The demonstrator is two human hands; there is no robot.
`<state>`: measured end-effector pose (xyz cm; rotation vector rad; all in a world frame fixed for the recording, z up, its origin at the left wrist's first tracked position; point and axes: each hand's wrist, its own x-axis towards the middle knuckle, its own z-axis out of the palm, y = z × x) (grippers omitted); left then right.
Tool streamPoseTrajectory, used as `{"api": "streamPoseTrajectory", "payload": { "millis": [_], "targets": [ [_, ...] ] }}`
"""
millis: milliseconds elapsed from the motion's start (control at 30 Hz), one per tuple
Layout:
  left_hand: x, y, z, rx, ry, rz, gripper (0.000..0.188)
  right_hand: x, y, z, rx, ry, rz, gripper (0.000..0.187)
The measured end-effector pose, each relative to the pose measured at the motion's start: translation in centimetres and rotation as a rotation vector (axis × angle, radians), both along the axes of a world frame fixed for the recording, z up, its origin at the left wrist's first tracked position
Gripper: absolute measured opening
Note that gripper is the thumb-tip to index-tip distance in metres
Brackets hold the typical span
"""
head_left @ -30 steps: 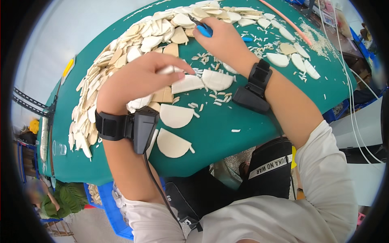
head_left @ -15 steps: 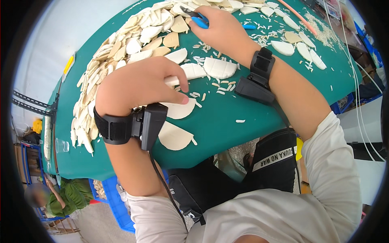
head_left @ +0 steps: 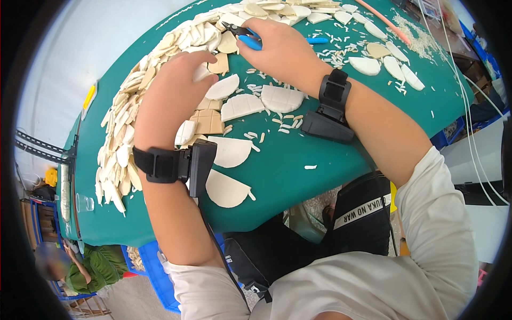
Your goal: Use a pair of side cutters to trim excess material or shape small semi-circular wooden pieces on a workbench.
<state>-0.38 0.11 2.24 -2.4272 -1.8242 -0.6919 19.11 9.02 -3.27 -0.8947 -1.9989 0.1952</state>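
My right hand is closed around nippers with blue handles; their dark jaws point left over the far pieces. To the left, my left hand reaches over the heap of cream and white flat pieces. Its thumb and forefinger are apart, with a white piece showing behind the gap; whether they touch it I cannot tell. Scored half-round white pieces lie below my right hand. Two smooth half-round pieces with small stubs rest near the table's front edge.
Small offcuts are scattered over the green table. More half-round pieces and an orange rod lie at the right. A yellow cutter and a clear cup are at the left. Another person sits lower left.
My left hand has moved up and away from the near half-round pieces, its fingers spreading, and uncovers scored pieces. My right hand, with the nippers, has shifted slightly left and down in view.
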Motion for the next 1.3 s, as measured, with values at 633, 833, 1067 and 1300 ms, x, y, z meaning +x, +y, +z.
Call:
{"api": "streamPoseTrajectory", "payload": {
  "millis": [633,833,1067,1300],
  "targets": [
    [-0.1,1.6,-0.3,-0.513,-1.648,-0.392,0.040,-0.3,-0.7,0.2,-0.078,0.132,0.030,0.035],
    [-0.5,1.9,-0.6,-0.556,-1.757,-0.530,0.038,-0.2,-1.2,0.7,-0.179,0.200,0.052,0.033],
    [-1.0,1.7,-1.1,-0.671,-1.701,-0.758,0.048,-0.3,-1.0,0.3,-0.173,0.196,0.064,0.032],
    [-1.0,2.1,-1.2,-0.680,-1.603,-0.916,0.054,-0.1,-0.5,-0.1,-0.154,0.165,0.043,0.036]
  ]
}}
